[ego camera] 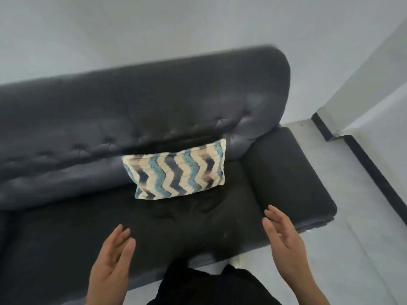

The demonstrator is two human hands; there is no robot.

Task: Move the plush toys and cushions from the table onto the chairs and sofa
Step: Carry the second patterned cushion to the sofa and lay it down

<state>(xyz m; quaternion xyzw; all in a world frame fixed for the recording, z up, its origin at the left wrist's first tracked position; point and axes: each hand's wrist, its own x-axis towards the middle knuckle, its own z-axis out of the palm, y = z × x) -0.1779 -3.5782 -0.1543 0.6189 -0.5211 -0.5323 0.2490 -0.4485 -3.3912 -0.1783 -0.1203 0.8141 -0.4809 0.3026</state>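
A zigzag cushion (177, 169) in cream, blue and navy leans against the backrest of a dark grey sofa (110, 119), resting on the seat near the sofa's right end. My left hand (112, 263) hovers over the seat's front edge, fingers apart and empty. My right hand (284, 236) is held out beside the right armrest, palm facing inward, also empty. Both hands are well short of the cushion and touch nothing. No plush toys and no table are in view.
The sofa's right armrest (288, 177) ends near a light floor (352, 249). A wall with a black skirting strip (374, 172) runs along the right. My dark clothing (209, 287) fills the bottom centre.
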